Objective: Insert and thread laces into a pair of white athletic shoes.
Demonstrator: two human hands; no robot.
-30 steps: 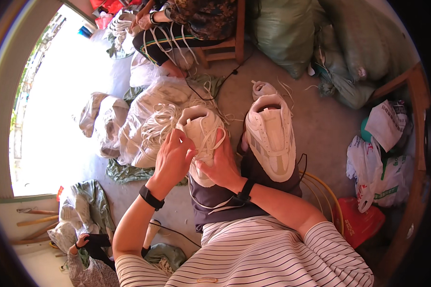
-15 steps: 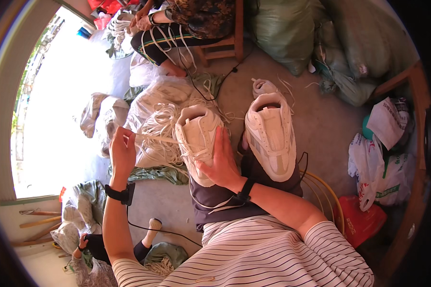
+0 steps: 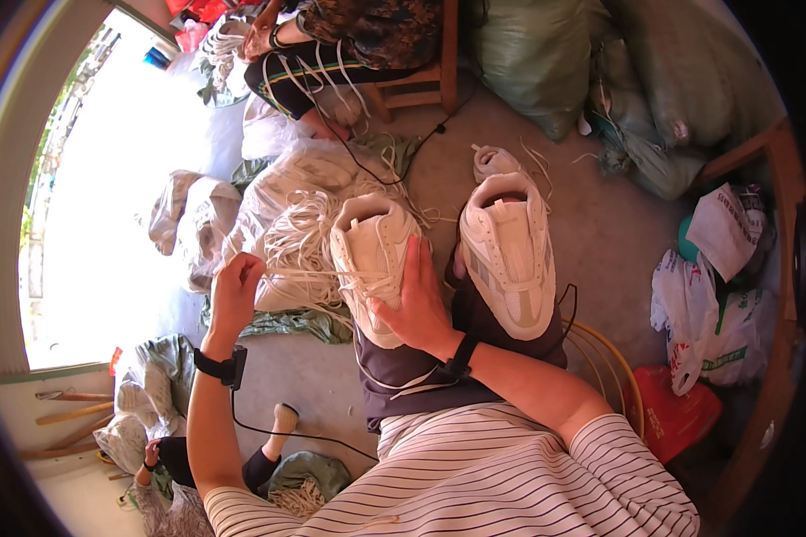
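Note:
A white sneaker [image 3: 364,251] rests on my left thigh, its toe toward me. My right hand [image 3: 420,305] lies along its right side, fingers stretched up the upper and thumb across the lower laces, gripping it. Out to the left, my left hand [image 3: 235,294] is closed in a pinch on a white shoelace [image 3: 303,273], which runs taut to the sneaker's eyelets. A second sneaker [image 3: 513,255], with grey panels and no lace visible in its eyelets, sits on my right leg. Another lace [image 3: 414,387] trails over my dark trousers.
A heap of white laces [image 3: 297,234] lies on plastic sacking just left of the shoes. One more light shoe [image 3: 494,163] is on the floor beyond. Green sacks [image 3: 533,67] stand far right, plastic bags [image 3: 690,304] nearer. Two other people sit nearby; a black cable [image 3: 331,434] crosses the floor.
My left hand has shifted slightly right and toward me, its fingers now folded closer together around the lace. The right hand stays on the sneaker.

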